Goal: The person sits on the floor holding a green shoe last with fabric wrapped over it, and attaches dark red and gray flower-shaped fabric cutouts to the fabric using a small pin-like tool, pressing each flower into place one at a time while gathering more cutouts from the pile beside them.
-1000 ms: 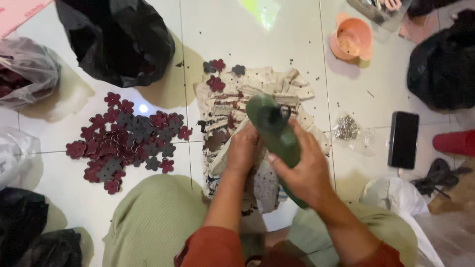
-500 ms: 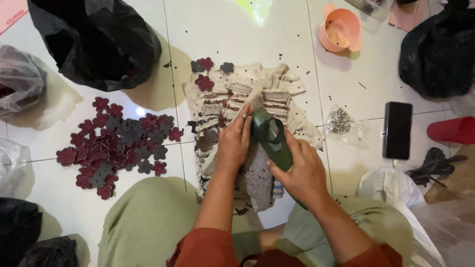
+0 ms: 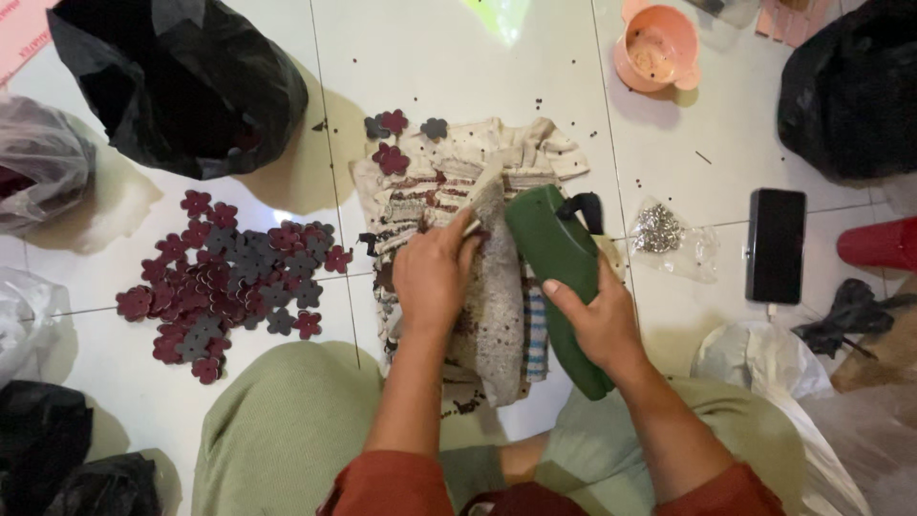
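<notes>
White floor tiles (image 3: 478, 57) lie under everything, and the person sits on them with knees apart in green trousers (image 3: 277, 430), so the work lies right between the legs and is easy to reach.

Big black plastic bags (image 3: 181, 86) stand around the edge of the floor, one at the top left and one at the top right, far enough off to leave room in the middle.

Next comes the folded beige cloth with dark red stripes (image 3: 430, 182). It lies flat on the floor like a soft mat.

Beside it, on the left, sits a heap of dark red and grey flower-shaped cut-outs (image 3: 224, 282). They are piled close together, near the left hand. Three more lie at the top edge of the cloth.

On the cloth lies a rough grey strip of material (image 3: 497, 306). The left hand (image 3: 432, 275) presses down on it with bent fingers, which seems to keep it from sliding.

The right hand (image 3: 600, 320) is wrapped tight around the handle of a dark green hand tool (image 3: 554, 258). The tool is tilted, and its head sits just above the top end of the strip, close to the left fingers.

Further right lie a black phone (image 3: 776, 245) and a small clear bag of shiny metal bits (image 3: 659, 229). A little pink bowl (image 3: 655, 48) stands at the top.
</notes>
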A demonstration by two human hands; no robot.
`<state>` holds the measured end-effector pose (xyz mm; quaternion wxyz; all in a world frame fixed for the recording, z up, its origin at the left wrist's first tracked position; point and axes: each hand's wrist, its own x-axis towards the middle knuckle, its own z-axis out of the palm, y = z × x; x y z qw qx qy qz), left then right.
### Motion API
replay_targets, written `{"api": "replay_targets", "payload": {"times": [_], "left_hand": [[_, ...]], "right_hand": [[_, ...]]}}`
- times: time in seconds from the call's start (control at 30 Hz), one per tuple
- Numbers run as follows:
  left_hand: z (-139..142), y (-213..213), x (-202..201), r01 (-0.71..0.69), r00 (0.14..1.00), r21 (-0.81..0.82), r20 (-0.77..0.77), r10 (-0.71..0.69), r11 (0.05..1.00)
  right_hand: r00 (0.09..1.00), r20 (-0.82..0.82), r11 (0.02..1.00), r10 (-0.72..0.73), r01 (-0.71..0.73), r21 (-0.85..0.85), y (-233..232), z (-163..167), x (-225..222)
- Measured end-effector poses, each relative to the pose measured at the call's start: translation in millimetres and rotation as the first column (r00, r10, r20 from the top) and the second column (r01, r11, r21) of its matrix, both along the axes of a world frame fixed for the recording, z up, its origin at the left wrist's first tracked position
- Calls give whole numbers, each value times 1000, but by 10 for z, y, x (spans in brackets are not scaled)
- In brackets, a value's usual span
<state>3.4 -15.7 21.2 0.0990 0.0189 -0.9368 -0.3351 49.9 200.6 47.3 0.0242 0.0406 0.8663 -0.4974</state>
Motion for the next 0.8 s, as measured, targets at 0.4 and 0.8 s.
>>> {"api": "replay_targets", "payload": {"times": [0.4, 0.8], "left_hand": [[287, -788, -65, -470, 805, -302, 239, 543, 830], [-436, -601, -832, -238, 967, -179, 46, 250, 955]], "right_hand": [[989, 105, 995, -102, 99, 32, 56, 14, -184], [985, 151, 996, -82, 76, 47, -6, 109, -216]]}}
